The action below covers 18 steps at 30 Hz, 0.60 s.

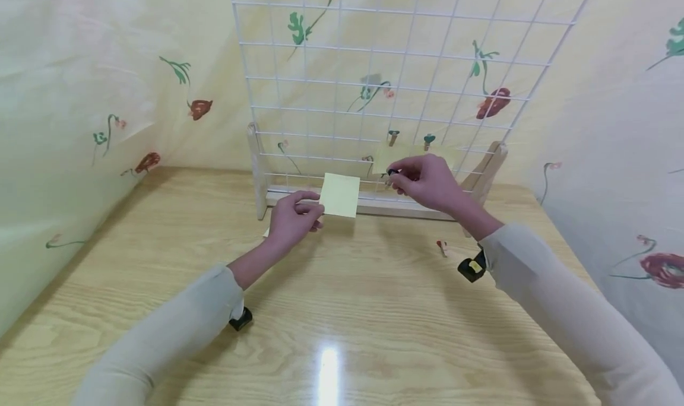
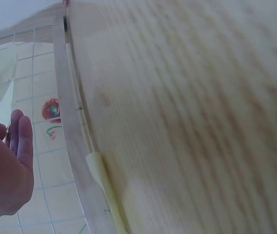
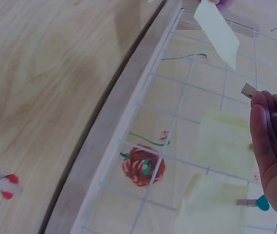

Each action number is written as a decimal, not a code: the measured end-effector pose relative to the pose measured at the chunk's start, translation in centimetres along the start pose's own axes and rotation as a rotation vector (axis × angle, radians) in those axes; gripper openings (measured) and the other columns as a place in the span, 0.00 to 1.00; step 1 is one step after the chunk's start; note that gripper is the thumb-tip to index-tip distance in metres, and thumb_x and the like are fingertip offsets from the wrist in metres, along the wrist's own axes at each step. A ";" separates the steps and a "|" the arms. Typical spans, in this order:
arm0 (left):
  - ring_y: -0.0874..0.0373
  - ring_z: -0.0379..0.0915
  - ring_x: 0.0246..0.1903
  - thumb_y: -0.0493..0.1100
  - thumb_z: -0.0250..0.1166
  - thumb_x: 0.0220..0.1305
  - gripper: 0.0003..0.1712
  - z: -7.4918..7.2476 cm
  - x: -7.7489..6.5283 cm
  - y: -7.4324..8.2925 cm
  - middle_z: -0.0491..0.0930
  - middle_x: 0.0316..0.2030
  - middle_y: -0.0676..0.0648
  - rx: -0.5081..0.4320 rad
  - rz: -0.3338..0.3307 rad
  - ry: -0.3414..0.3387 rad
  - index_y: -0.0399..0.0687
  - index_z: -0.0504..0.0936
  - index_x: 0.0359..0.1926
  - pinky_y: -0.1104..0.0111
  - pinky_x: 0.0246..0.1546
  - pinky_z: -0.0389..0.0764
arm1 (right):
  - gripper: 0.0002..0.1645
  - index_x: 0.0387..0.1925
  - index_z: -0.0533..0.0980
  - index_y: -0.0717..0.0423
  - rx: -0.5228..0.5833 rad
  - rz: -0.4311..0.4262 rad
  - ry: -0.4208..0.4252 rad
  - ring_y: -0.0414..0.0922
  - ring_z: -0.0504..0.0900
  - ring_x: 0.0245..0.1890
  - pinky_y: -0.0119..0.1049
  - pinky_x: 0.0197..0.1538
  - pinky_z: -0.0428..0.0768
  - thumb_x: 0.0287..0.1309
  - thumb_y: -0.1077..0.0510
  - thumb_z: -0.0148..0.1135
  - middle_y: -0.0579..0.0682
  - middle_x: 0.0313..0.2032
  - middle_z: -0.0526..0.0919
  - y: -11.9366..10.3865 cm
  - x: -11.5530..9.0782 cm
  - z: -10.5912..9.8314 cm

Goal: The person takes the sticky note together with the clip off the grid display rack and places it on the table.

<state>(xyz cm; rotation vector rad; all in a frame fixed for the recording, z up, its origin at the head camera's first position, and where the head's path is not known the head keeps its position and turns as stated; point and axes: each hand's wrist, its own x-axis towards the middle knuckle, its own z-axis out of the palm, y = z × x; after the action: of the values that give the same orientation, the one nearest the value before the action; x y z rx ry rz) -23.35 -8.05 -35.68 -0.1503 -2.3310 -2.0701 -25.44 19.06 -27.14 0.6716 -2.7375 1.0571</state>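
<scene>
Pale yellow paper note [image 1: 341, 196]: held up in front of the lowest wires of the white grid [image 1: 336, 79], toward the grid's left half. Left hand [image 1: 293, 219] pinches it at its left edge, between thumb and fingers. Whether the note touches the wires: cannot tell.

Right hand [image 1: 427, 183]: thumb and fingertips gripping a small clip [image 1: 391, 174] with a dark head, near the grid, to the right of the held note. State of the clip's jaws: hidden by the fingers.

Two more yellow notes [image 3: 221, 146] hang side by side low on the grid, right half; two green-headed clips [image 1: 429, 140] sit at their top edges. Right hand partly covers these notes in the head view.

Grid stands in a wooden stand [image 1: 259, 177] near the back edge of the bench [image 1: 299, 329]. Red-headed clip [image 1: 442, 248] lies on the bench, in front of the stand's right end. Yellow sheet [image 2: 98, 169] lies by the stand's base, toward the left end. Flower-printed cloth [image 1: 195, 139] behind.
</scene>
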 end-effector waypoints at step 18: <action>0.41 0.83 0.26 0.34 0.63 0.62 0.13 -0.7 -1.1 -1.1 0.84 0.37 0.31 0.063 0.013 -0.059 0.43 0.83 0.49 0.65 0.27 0.86 | 0.16 0.45 0.82 0.61 -0.009 0.173 -0.101 0.41 0.73 0.18 0.33 0.20 0.70 0.62 0.57 0.56 0.51 0.20 0.81 3.6 -2.8 -0.4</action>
<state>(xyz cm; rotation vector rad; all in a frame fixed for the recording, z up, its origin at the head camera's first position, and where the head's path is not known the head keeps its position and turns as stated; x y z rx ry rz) -22.36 -8.94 -36.73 -0.2282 -2.4188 -2.0100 -24.61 22.67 -29.78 0.5067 -2.9308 1.0712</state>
